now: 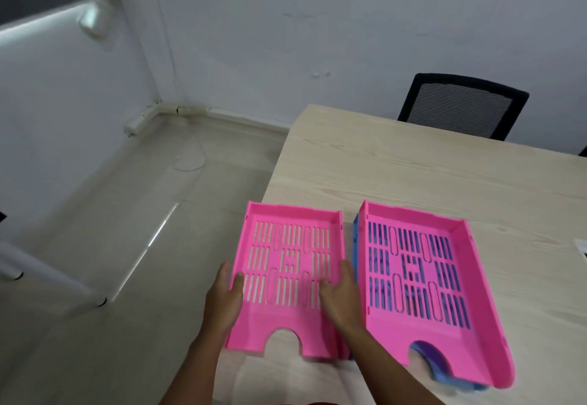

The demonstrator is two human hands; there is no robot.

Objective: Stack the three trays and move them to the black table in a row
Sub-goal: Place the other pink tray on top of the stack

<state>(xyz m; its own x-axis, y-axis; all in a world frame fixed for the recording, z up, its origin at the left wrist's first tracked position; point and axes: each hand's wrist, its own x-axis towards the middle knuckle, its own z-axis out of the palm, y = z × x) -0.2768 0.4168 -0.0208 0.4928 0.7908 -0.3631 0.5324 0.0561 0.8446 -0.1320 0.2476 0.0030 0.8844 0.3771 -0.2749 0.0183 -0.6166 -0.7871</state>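
Left hand [224, 298] grips the left wall of the loose pink tray [287, 280]: thumb hooked over the rim onto the slotted floor, fingers hidden beneath or outside the wall, so how far they curl cannot be told. A grip from the side suits a lift, since it leaves the tray's floor clear to drop onto another.

The tray sits between the two thumbs, level or nearly so. Its left part overhangs the edge of the wooden table [413, 175], with floor showing through the slots. Whether it rests on the table or is already carried cannot be told.

Right hand [341, 296] mirrors the left on the tray's right wall, thumb inside on the floor, fingers wrapped outside. It is wedged in the narrow gap just beside the stack.

Right of those fingers: second pink tray [425, 290] nested on a blue tray [357, 245], blue visible through the slots and at the front notch. Judgement: two trays stacked, the third held for placing on top. No black table in view.
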